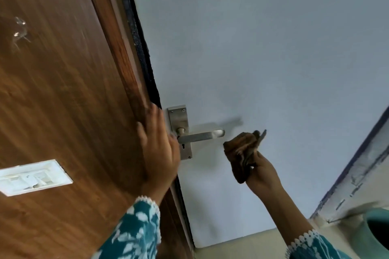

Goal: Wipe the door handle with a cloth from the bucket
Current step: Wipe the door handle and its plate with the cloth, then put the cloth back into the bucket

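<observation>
The right hand (263, 171) was up in front of the pale wall, fingers closed round a bunched brown cloth (242, 153), and the cloth stood up out of the fist in a crumpled wad. It hung just off the free end of the door handle (201, 136), near it but apart, a sliver of wall showing between the two. Over on the other side, the left hand (159, 151) lay spread and flat, fingers wide, pressed along the edge of the wooden door (63, 90), holding nothing. Its fingers overlapped the left side of the handle's metal backplate (183, 120) in this view, and whether they touched the plate itself could not be told.

The handle was a brushed silver lever, pointing out to the right from its round boss, with a keyhole below it on the plate. Both wrists wore teal sleeves (134, 231) printed with white leaves and trimmed in white scallops at the cuff.

Further out, the door ran brown and wood-grained across the left of the view, with a white rectangular plate (33, 176) set into it low down. At the far lower right, the rim of a pale green bucket (370, 231) just showed at the picture's edge, below a scuffed white frame (362, 176).
</observation>
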### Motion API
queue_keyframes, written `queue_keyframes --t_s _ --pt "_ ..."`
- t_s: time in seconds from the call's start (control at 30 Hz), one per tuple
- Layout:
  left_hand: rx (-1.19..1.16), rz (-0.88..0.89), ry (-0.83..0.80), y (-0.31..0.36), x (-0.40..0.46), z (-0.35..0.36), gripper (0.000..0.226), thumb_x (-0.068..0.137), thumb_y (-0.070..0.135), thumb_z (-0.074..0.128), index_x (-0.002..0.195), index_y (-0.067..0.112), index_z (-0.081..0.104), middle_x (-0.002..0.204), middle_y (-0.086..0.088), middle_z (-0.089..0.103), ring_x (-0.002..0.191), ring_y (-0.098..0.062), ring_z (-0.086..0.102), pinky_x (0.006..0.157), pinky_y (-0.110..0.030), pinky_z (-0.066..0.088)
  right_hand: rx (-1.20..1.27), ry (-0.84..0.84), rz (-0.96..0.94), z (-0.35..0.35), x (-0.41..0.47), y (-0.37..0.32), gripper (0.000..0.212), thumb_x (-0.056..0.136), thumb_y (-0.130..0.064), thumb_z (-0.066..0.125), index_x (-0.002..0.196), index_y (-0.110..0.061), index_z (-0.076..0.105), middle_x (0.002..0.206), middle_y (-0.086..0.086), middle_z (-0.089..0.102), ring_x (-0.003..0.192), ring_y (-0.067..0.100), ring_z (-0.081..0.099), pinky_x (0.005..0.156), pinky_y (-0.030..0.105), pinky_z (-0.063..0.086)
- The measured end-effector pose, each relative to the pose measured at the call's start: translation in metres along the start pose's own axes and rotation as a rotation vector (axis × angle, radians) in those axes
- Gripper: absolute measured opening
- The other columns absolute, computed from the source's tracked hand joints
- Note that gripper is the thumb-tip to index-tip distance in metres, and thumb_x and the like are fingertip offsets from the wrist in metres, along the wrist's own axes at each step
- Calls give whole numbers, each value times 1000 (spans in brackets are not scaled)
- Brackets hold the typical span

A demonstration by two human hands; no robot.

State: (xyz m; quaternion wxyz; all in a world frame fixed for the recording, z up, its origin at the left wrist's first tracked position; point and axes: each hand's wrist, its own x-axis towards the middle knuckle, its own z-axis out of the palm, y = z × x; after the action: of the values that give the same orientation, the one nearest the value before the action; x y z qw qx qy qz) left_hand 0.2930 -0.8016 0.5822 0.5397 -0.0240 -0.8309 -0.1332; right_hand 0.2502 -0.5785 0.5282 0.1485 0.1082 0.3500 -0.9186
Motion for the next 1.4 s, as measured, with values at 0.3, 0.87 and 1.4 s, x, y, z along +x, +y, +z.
queue_keyframes --t_s 0.3,0.87,1.4 --pt "-1063 -1090 -763 78 -59 11 45 79 52 66 114 22 63 108 1 71 98 -9 67 84 -26 53 -33 -183 111 -3 -17 14 51 77 -8 53 126 2 50 126 25 49 113 35 48 105 46 35" --pt "-1022 -1208 -1042 173 -79 98 22 90 19 61 109 9 64 103 -12 70 97 -27 67 75 -37 58 -505 156 50 -133 -39 -78 22 83 0 61 104 6 63 91 18 70 80 29 66 61 33 51" --pt "-1091 -1358 -1351 476 -144 260 23 93 24 56 110 11 63 104 -12 71 96 -33 68 83 -40 55 -261 694 43 -452 -101 -310 31 86 4 56 115 12 52 90 20 62 73 29 58 50 31 47"
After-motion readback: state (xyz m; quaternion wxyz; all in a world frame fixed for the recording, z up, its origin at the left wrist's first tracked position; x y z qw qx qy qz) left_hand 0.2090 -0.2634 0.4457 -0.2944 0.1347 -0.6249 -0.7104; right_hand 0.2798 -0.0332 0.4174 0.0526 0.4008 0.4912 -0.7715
